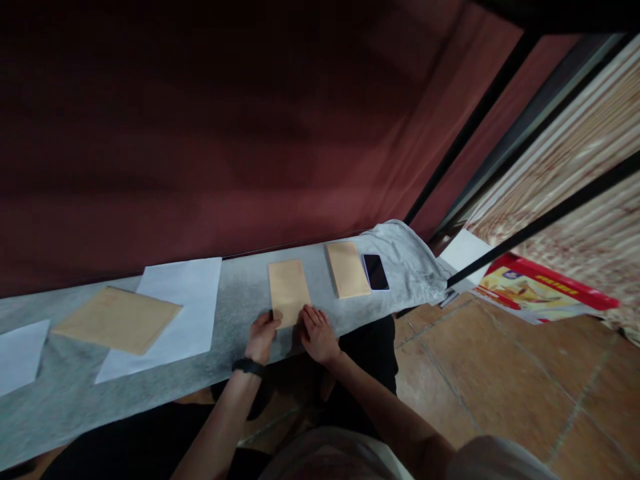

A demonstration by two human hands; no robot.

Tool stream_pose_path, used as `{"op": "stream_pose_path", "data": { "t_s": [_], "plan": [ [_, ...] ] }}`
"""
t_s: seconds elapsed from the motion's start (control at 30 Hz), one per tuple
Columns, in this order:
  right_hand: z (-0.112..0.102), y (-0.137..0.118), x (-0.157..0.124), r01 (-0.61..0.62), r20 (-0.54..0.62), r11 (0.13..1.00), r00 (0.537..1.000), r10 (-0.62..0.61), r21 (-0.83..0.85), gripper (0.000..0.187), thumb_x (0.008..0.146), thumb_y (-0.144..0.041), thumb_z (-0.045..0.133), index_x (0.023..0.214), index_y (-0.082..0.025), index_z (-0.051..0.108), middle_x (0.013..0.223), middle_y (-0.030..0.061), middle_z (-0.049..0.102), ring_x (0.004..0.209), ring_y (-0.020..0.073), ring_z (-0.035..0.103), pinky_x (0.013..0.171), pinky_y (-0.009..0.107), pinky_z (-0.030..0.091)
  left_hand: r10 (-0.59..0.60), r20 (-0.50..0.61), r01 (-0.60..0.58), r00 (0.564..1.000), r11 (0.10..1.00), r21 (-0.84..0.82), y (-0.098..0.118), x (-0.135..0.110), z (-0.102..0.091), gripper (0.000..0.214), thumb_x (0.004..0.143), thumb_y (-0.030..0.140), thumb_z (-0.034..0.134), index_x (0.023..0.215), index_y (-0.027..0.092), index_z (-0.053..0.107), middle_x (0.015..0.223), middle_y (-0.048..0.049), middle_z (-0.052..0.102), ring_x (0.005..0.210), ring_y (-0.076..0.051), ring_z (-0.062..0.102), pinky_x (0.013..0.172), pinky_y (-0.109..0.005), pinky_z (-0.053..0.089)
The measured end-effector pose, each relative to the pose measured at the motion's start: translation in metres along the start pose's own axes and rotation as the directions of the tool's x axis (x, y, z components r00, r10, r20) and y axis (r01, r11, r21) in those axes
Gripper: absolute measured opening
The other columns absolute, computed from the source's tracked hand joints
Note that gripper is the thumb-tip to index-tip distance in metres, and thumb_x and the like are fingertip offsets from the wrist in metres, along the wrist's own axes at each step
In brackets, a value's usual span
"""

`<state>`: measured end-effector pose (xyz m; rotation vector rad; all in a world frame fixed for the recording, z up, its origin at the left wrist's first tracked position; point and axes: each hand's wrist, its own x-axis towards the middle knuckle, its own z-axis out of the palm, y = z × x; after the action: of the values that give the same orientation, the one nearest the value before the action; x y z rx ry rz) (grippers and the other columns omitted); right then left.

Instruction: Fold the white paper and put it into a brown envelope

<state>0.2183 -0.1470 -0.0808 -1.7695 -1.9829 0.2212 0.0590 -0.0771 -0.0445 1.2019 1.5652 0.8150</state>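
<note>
Grey surface (243,288) beneath, steady your envelope (290,287) flat: left hand (261,338) pinching at 7 o'clock, right hand (319,335) at 5, grip unclear.

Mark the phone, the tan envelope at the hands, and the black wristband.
Phone (376,272): head view, middle of the dark screen.
Tan envelope (289,288): head view, middle of its upper face.
Black wristband (249,366): head view, middle of the visible strap.

matt paper envelope (290,291), wrinkled soft cloth cover (245,287), glossy phone screen (376,272)
</note>
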Motion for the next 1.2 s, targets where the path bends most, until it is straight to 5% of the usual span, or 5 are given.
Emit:
{"op": "stream_pose_path", "data": {
  "t_s": [0.23,0.5,0.77,1.0,1.2],
  "plan": [
    [0.001,0.004,-0.008,-0.229,-0.107,0.865,0.946,0.305,0.446,0.046,0.094,-0.029,0.051,0.137,-0.014,0.054,0.134,0.017,0.061,0.125,0.0253,0.059,0.106,0.042,0.051,-0.106,0.042,0.112,0.993,0.977,-0.18,0.009,-0.013,0.01,0.017,0.07,0.032,0.067,0.078,0.02,0.059,0.07,-0.0005,0.067,0.062,-0.016,0.066,0.062,-0.03,0.055],
    [-0.028,0.002,-0.002,-0.335,0.362,-0.146,0.79,0.495,0.931,0.048,0.076,-0.062,0.074,0.087,-0.015,0.067,0.077,0.0063,0.073,0.069,0.0197,0.071,0.069,0.033,0.06,0.036,0.231,0.079,0.972,0.878,-0.471,0.041,-0.045,0.046,0.034,0.068,0.041,0.076,0.089,0.018,0.062,0.079,-0.0015,0.072,0.063,-0.014,0.067,0.062,-0.028,0.054],
    [-0.073,0.053,0.036,-0.205,0.228,-0.122,0.649,0.726,0.971,0.045,0.064,-0.051,0.087,0.065,-0.02,0.053,0.058,0.0009,0.066,0.059,0.017,0.069,0.06,0.027,0.059,0.157,0.249,-0.053,0.956,0.924,-0.38,0.04,-0.035,0.053,0.045,0.08,0.048,0.067,0.112,0.017,0.064,0.098,-0.0094,0.075,0.083,-0.021,0.072,0.074,-0.034,0.058],
    [-0.075,0.107,0.034,-0.384,0.331,-0.131,0.52,0.788,0.914,0.03,0.08,-0.039,0.077,0.069,-0.02,0.057,0.062,0.0018,0.068,0.066,0.0165,0.073,0.065,0.023,0.061,0.353,-0.179,-0.264,0.918,0.884,0.387,-0.011,0.007,-0.06,0.03,0.087,0.027,0.051,0.112,0.016,0.064,0.118,-0.0139,0.067,0.115,-0.029,0.061,0.103,-0.046,0.046],
    [-0.073,0.118,0.023,-0.49,0.379,-0.109,0.495,0.782,0.865,0.032,0.09,-0.045,0.063,0.071,-0.02,0.06,0.067,0.006,0.073,0.067,0.0173,0.073,0.066,0.024,0.06,0.253,-0.363,0.174,0.897,0.553,0.815,-0.032,0.008,-0.135,0.052,0.093,0.042,0.046,0.132,0.01,0.053,0.137,-0.023,0.054,0.126,-0.039,0.051,0.097,-0.051,0.046]
  ]
}}
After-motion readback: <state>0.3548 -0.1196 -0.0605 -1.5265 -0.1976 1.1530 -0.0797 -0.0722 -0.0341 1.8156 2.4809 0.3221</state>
